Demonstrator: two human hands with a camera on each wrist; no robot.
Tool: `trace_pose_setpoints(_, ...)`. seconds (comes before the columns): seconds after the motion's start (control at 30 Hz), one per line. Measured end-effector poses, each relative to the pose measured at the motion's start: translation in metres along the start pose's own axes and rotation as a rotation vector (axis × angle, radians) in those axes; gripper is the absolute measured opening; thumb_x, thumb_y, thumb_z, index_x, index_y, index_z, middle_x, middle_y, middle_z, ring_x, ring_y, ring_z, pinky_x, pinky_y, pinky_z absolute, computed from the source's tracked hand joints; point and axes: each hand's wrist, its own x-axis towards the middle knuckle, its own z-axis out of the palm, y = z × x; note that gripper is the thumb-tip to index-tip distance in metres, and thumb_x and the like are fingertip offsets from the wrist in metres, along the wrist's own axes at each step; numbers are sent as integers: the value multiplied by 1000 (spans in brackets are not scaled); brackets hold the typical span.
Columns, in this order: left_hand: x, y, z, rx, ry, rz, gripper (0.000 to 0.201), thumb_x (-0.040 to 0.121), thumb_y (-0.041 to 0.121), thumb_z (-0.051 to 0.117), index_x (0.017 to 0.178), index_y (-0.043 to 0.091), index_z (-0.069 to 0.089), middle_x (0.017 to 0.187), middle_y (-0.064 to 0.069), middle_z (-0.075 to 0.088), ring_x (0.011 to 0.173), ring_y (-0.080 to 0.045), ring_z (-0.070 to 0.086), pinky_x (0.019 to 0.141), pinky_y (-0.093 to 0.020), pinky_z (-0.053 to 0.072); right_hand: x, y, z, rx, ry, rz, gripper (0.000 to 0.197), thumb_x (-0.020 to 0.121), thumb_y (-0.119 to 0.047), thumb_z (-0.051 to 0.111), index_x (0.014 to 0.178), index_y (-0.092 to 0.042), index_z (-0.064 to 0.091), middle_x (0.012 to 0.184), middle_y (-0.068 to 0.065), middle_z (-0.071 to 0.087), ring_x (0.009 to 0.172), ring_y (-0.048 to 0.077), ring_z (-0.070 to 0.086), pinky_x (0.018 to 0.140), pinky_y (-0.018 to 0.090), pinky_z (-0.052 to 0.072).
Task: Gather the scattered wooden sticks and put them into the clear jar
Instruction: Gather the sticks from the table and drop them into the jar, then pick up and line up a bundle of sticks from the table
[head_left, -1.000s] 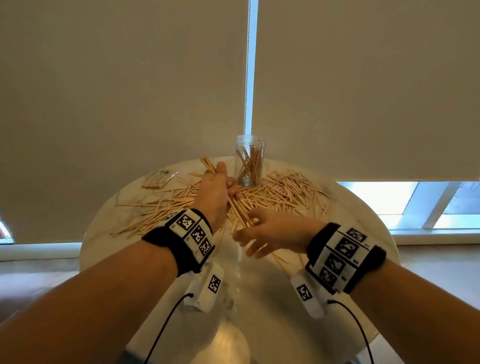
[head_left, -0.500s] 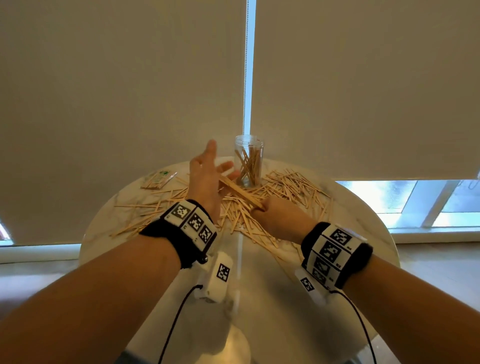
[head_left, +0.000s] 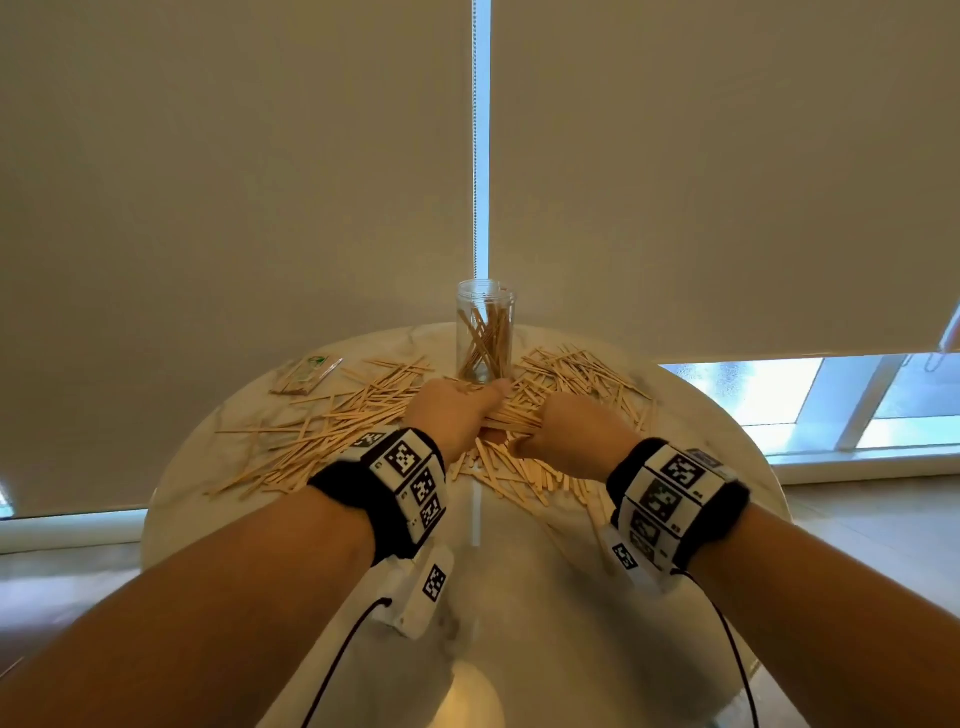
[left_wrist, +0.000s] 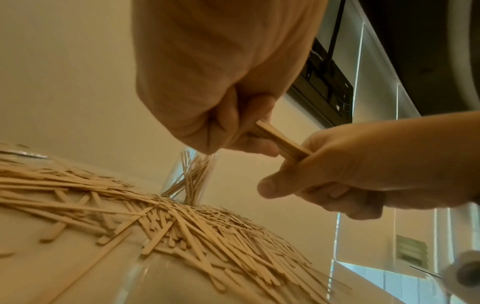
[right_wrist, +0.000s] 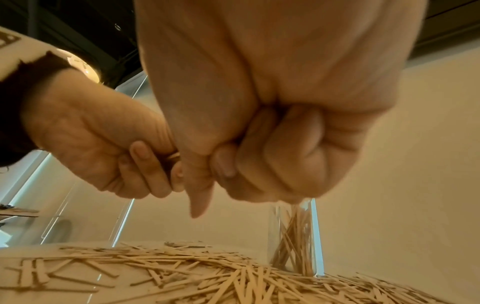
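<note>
Many thin wooden sticks (head_left: 337, 431) lie scattered across the far half of a round marble table (head_left: 519, 597). The clear jar (head_left: 485, 332) stands upright at the far edge with several sticks in it. Just in front of the jar, my left hand (head_left: 452, 410) and right hand (head_left: 571, 436) each grip one end of the same bundle of sticks (head_left: 511, 418), held level above the pile. In the left wrist view the bundle (left_wrist: 283, 142) spans between the two fists, with the jar (left_wrist: 192, 179) behind. In the right wrist view my right hand (right_wrist: 285, 133) is a tight fist beside the left hand (right_wrist: 103, 148).
A small flat packet (head_left: 306, 374) lies at the table's far left. Roller blinds hang close behind the jar, with a bead chain (head_left: 475, 156) between them. The near half of the table holds no sticks. A window strip (head_left: 779, 395) shows low on the right.
My left hand rose off the pile, opened, and has now curled round the free end of the bundle that my right hand picked up.
</note>
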Motion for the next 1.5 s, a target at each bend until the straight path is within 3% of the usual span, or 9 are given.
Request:
trace_pose_setpoints(0.13,26,-5,-7,-90,169,-33,39,91,41,62,75,5,66,60,-8,59,52,-23,49,59,-33,41,-1,-1,-7,144,161,-195,40,88,-68,54,86,-28,61,71,-8,61,60,7,55,55,21,43)
trace_pose_setpoints(0.27,44,0,-5,-294,116,-73,34,97,39,58,80,9,59,57,-5,55,44,-17,47,46,-26,39,14,-4,-6,92,368,-188,64,97,-70,26,77,-24,64,58,-4,56,52,11,52,53,25,40)
trace_pose_setpoints(0.4,61,10,-9,-468,12,-62,25,99,29,59,84,10,54,63,-2,52,44,-8,48,41,-20,39,38,-4,-22,147,343,-134,59,101,-60,36,58,-23,54,50,-4,48,45,10,44,50,24,34)
trace_pose_setpoints(0.57,106,23,-25,-309,-2,-35,46,102,51,42,103,11,64,85,-8,72,61,-15,61,54,-26,46,84,10,-74,235,327,-81,54,99,-56,47,64,-20,66,51,-5,52,43,10,43,53,25,40)
trace_pose_setpoints(0.67,145,24,-35,-157,78,13,28,100,25,56,120,6,57,93,-8,69,72,-17,63,61,-29,52,126,20,-111,150,401,4,51,98,-53,51,69,-17,72,56,-3,56,50,13,48,53,28,36)
trace_pose_setpoints(0.77,189,19,-33,-13,49,-28,54,88,11,71,135,12,44,107,-11,62,88,-21,64,74,-33,59,175,18,-137,-55,371,30,44,98,-47,54,79,-15,77,66,1,61,61,18,55,54,29,38)
trace_pose_setpoints(1.03,248,-5,3,32,-72,58,137,62,35,93,158,19,-4,152,-14,41,135,-31,45,111,-44,39,276,-19,-122,-503,164,-148,26,94,-37,61,95,-15,74,88,1,67,91,26,65,77,34,53)
trace_pose_setpoints(1.3,262,-26,14,80,-36,183,107,72,19,83,152,26,13,113,-4,63,100,-26,64,90,-41,53,314,-34,-87,-619,-38,-218,27,94,-38,65,87,-13,71,69,-4,59,70,15,56,67,26,47)
trace_pose_setpoints(1.5,261,-25,12,98,-58,201,100,78,17,82,151,23,14,116,-2,60,100,-20,59,80,-28,44,321,-33,-93,-738,-105,-139,29,86,-37,75,73,-13,64,62,-3,59,72,17,60,64,26,47)
